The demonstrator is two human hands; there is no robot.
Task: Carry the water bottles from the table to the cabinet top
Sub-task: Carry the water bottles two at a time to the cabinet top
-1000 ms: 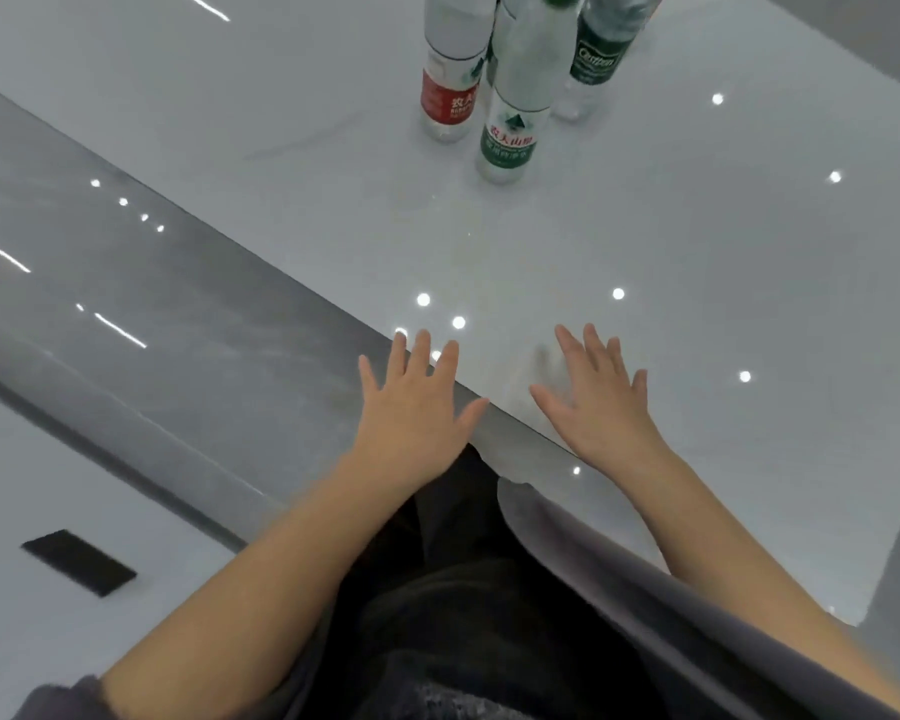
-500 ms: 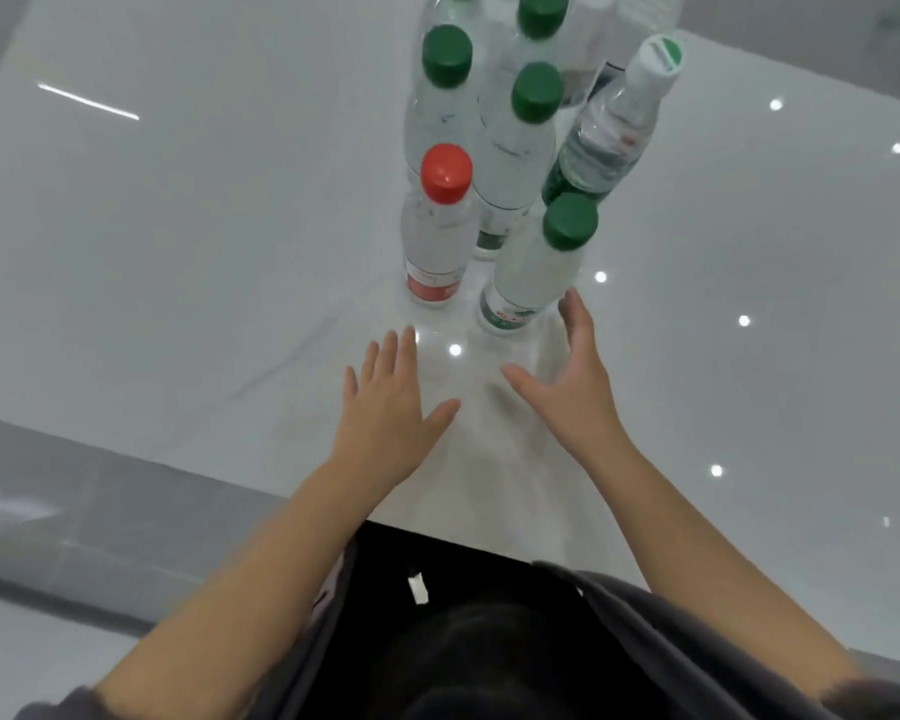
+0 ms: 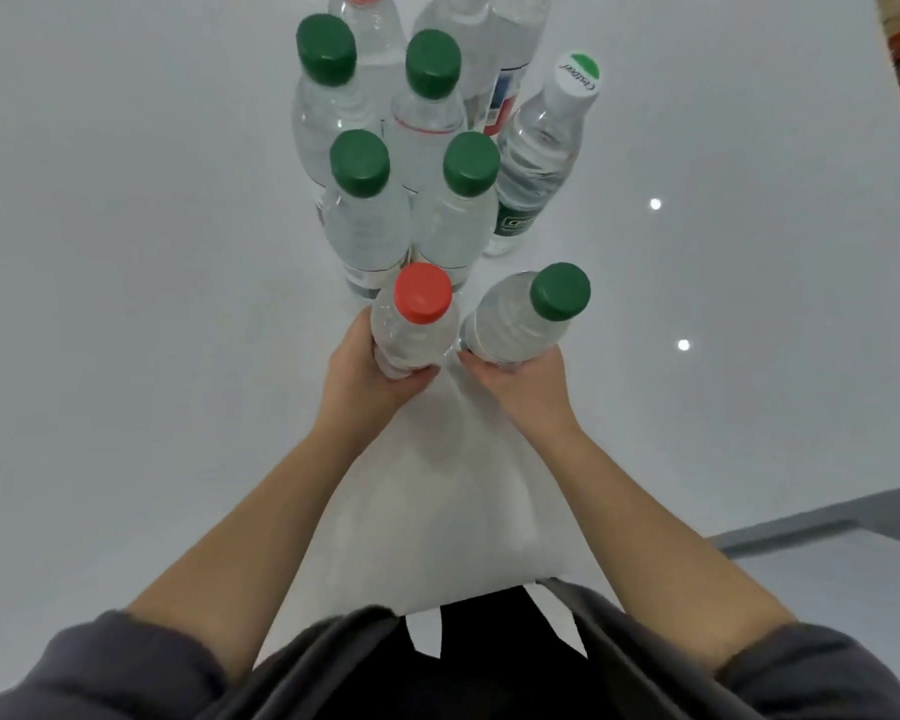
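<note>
The left hand (image 3: 367, 379) has its grip curled round the lower body of a clear plastic water bottle with a red cap (image 3: 415, 324), at the centre of the frame. Just beside it, the right hand (image 3: 523, 389) holds in its grip a clear plastic water bottle with a green cap (image 3: 523, 319), which leans toward the right. I cannot tell if either base touches the glossy white tabletop (image 3: 126, 252). Above them in the frame, four green-capped bottles (image 3: 359, 220) stand packed together, with a white-capped bottle (image 3: 541, 158) at their right.
</note>
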